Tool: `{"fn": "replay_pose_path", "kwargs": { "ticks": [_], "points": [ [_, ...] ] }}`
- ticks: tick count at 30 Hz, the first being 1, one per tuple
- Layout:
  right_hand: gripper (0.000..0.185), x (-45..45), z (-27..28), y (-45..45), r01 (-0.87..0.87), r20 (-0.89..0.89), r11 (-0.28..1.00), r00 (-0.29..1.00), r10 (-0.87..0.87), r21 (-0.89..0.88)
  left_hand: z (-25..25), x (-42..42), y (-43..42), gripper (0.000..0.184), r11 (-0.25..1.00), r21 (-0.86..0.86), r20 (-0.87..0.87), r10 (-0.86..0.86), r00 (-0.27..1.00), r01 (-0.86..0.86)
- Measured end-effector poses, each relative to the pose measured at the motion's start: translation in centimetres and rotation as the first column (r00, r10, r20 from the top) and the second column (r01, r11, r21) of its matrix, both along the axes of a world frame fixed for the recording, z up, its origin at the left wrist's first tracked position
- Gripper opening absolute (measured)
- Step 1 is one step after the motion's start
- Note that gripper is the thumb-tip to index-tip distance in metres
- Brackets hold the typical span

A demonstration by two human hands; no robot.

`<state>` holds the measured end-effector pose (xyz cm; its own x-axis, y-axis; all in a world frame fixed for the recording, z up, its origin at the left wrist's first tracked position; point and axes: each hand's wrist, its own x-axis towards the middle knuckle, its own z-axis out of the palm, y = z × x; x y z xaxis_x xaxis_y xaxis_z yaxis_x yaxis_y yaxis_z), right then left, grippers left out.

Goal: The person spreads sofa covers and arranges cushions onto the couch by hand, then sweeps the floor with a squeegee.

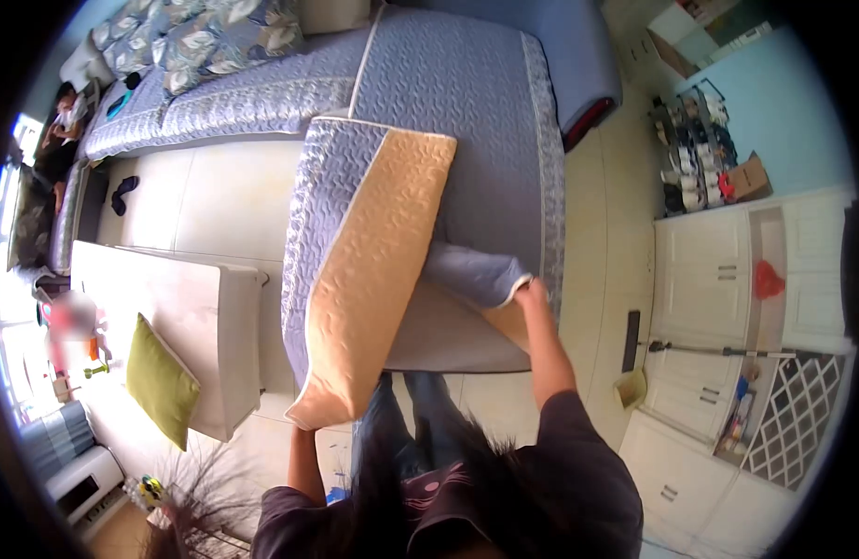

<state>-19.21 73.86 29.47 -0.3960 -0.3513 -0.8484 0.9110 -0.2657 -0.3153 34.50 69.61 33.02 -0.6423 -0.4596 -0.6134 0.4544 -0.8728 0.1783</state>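
A quilted sofa cover [369, 252], blue-grey on one face and tan on the other, lies partly folded over the chaise end of the sofa. My right hand [529, 291] is closed on its white-edged right part, which bunches up near the front of the seat. At the lower left, the cover's tan corner hangs over my left hand, hiding its fingers; only the wrist and forearm show below the cloth. Between the two raised parts, the grey seat [429, 337] of the chaise is bare along its front edge.
The long sofa section [252, 88] with patterned cushions runs to the upper left. A white table [196, 307] with a green cushion [162, 382] stands at left. Another person [64, 130] sits at far left. Slippers [123, 194] lie on the floor. White cabinets [704, 270] line the right.
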Motion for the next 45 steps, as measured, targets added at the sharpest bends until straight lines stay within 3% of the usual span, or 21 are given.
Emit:
{"fn": "replay_pose_path", "kwargs": {
  "ticks": [2, 3, 5, 8, 11, 13, 17, 21, 23, 24, 25, 26, 28, 29, 31, 35, 37, 39, 40, 42, 45],
  "points": [
    [0.030, -9.9, -5.8, -4.8, 0.068, -0.056, 0.986, 0.995, -0.078, -0.153, 1.3, -2.8, -0.5, 0.036, 0.922, -0.285, 0.264, -0.187, 0.946, 0.262],
    [0.029, -13.0, -3.8, -8.4, 0.186, -0.129, 0.971, 0.970, -0.206, -0.153, 2.0, -4.3, -0.6, 0.036, 0.617, -0.480, 0.586, -0.304, 0.751, 0.624],
    [0.028, -16.9, 2.4, -15.1, 0.275, -0.193, 0.945, 0.932, -0.307, -0.174, 4.3, -9.5, 0.2, 0.035, -0.350, -0.298, 0.921, 0.138, 0.364, 0.888],
    [0.022, -20.6, 12.6, -22.8, 0.282, -0.178, 0.890, 0.915, -0.362, -0.357, 4.5, -15.3, 2.6, 0.034, -0.724, -0.080, 0.869, 0.286, 0.404, 0.685],
    [0.028, -21.9, 22.4, -28.7, 0.189, -0.245, 0.840, 0.903, -0.352, -0.509, 4.3, -18.1, 4.9, 0.033, -0.870, -0.016, 0.877, 0.224, 0.425, 0.493],
    [0.033, -23.4, 27.5, -32.0, 0.102, -0.384, 0.812, 0.842, -0.378, -0.575, 3.5, -19.4, 5.4, 0.032, -0.868, -0.200, 0.925, -0.015, 0.379, 0.454],
    [0.031, -25.9, 38.7, -32.8, 0.046, -0.264, 0.674, 0.899, -0.350, -0.737, 2.1, -23.4, 5.6, 0.030, -0.774, -0.403, 0.898, -0.231, 0.375, 0.489],
    [0.028, -25.5, 47.3, -29.9, -0.149, -0.439, 0.674, 0.852, -0.284, -0.724, 0.3, -28.1, 6.7, 0.028, -0.455, -0.630, 0.769, -0.253, 0.586, 0.630],
    [0.025, -25.7, 49.0, -27.1, -0.444, -0.534, 0.493, 0.844, -0.048, -0.748, -0.4, -30.1, 7.8, 0.028, -0.311, -0.741, 0.663, -0.195, 0.723, 0.596],
    [0.025, -25.4, 49.5, -25.3, -0.562, -0.584, 0.375, 0.809, 0.064, -0.737, -0.6, -31.1, 8.1, 0.028, -0.487, -0.682, 0.665, -0.103, 0.740, 0.545],
    [0.025, -23.6, 49.6, -23.4, -0.561, -0.584, 0.390, 0.809, 0.069, -0.731, -1.1, -31.9, 8.7, 0.027, -0.838, -0.362, 0.656, 0.082, 0.750, 0.409],
    [0.024, -20.0, 49.3, -21.5, -0.537, -0.687, 0.628, 0.727, 0.006, -0.563, -0.5, -32.7, 8.6, 0.027, -0.834, -0.372, 0.659, 0.071, 0.749, 0.406],
    [0.023, -14.1, 48.3, -17.9, -0.285, -0.865, 0.944, 0.502, -0.001, -0.166, 1.0, -33.8, 7.1, 0.022, -0.707, -0.380, 0.925, -0.273, 0.266, 0.597],
    [0.022, -13.5, 46.7, -16.0, -0.319, -0.816, 0.931, 0.577, 0.043, -0.177, -4.8, -33.2, 8.7, 0.018, -0.662, -0.569, 0.764, -0.205, 0.612, 0.489],
    [0.021, -12.0, 43.0, -15.0, -0.339, -0.710, 0.934, 0.685, 0.164, -0.111, -1.8, -32.6, 5.6, 0.015, 0.011, -0.641, 0.747, -0.219, 0.627, 0.767],
    [0.021, -9.2, 32.9, -14.5, -0.484, -0.401, 0.872, 0.816, 0.417, -0.079, -0.4, -28.3, 0.4, 0.016, 0.166, -0.153, 0.976, -0.131, 0.176, 0.974],
    [0.022, -6.4, 28.7, -13.3, -0.628, -0.263, 0.774, 0.762, 0.591, -0.079, -2.4, -25.4, 0.0, 0.017, 0.352, -0.127, 0.950, -0.225, 0.215, 0.927],
    [0.023, -3.8, 25.5, -12.5, -0.721, -0.088, 0.693, 0.688, 0.720, 0.031, -2.5, -23.2, -0.1, 0.019, 0.215, -0.069, 0.974, -0.198, 0.112, 0.974],
    [0.023, -3.4, 24.2, -12.7, -0.763, 0.040, 0.640, 0.645, 0.763, 0.089, -5.6, -21.3, 1.3, 0.019, 0.229, -0.076, 0.972, -0.200, 0.123, 0.971],
    [0.023, -5.8, 21.1, -14.5, -0.813, 0.051, 0.573, 0.580, 0.813, 0.104, -13.7, -18.3, 4.9, 0.021, -0.014, -0.254, 0.967, -0.021, 0.254, 0.967],
    [0.023, -10.7, 21.8, -24.4, -0.788, -0.113, 0.598, 0.587, 0.802, 0.149, -11.4, -16.6, 4.6, 0.023, 0.192, -0.307, 0.926, -0.168, 0.339, 0.932]
  ]
}}
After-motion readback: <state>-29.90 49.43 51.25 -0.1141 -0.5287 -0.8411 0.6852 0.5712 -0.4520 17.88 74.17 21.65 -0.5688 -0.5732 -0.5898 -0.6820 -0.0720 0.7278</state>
